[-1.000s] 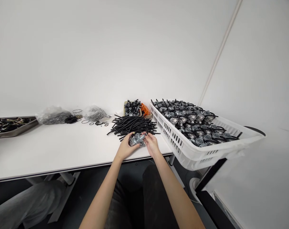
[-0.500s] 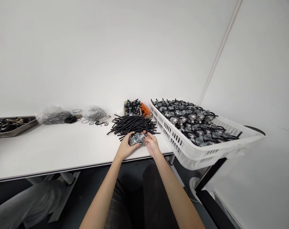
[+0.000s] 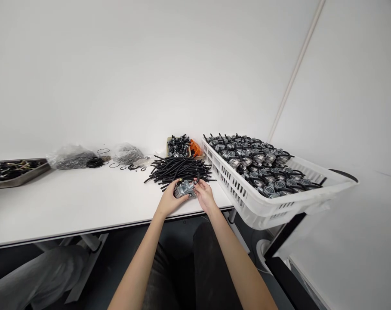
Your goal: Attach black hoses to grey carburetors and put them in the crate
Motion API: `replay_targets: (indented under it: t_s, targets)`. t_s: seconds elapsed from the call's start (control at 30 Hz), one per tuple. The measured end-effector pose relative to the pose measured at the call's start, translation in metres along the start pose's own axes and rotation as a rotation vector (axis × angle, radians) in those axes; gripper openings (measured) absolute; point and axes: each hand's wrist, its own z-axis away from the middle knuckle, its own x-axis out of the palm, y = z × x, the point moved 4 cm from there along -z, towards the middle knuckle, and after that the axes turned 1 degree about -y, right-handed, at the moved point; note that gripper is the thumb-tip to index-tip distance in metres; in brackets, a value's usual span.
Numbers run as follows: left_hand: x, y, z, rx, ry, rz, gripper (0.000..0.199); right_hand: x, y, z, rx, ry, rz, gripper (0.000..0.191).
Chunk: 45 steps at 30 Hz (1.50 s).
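My left hand [image 3: 170, 199] is wrapped round a silvery metal part [image 3: 185, 189] near the table's front edge. On its right side, my right hand [image 3: 204, 193] pinches a short black tube [image 3: 198, 177] at the metal part. Just behind both hands lies a loose pile of black tubes [image 3: 179, 168] on the white table [image 3: 85, 202]. The tube's lower end is hidden by my right fingers.
A white basket [image 3: 247, 211] with rows of metal parts stands at the right. Behind the tube pile are a bin of black fittings [image 3: 178, 146] and an orange container [image 3: 195, 148]. Plastic bags [image 3: 73, 156] and a metal tray [image 3: 24, 177] lie left. A person's grey-clad leg [image 3: 43, 275] shows below.
The view has shifted very slightly. Both hands keep hold at the metal part, with only a tiny movement of my right fingers around the black tube.
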Motion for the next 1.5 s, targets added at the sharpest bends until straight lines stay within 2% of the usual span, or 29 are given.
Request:
replay_targets:
  t_s: [0.33, 0.67, 1.07, 1.5]
  targets:
    - [-0.0001, 0.0014, 0.0008, -0.002, -0.01, 0.002, 0.069, 0.0026, 0.0009, -0.001, 0.013, -0.017, -0.034, 0.032]
    - [-0.0017, 0.0038, 0.0005, -0.016, 0.004, 0.006, 0.066, 0.0024, -0.0021, 0.0017, 0.126, -0.041, -0.105, 0.027]
    - [-0.001, 0.0013, 0.0004, -0.025, 0.006, 0.024, 0.067, -0.0007, 0.0018, -0.0015, 0.082, -0.057, -0.076, 0.034]
    - [-0.0008, 0.0004, -0.0005, -0.007, 0.005, 0.023, 0.066, 0.0018, -0.0007, -0.0004, 0.048, -0.056, -0.038, 0.033]
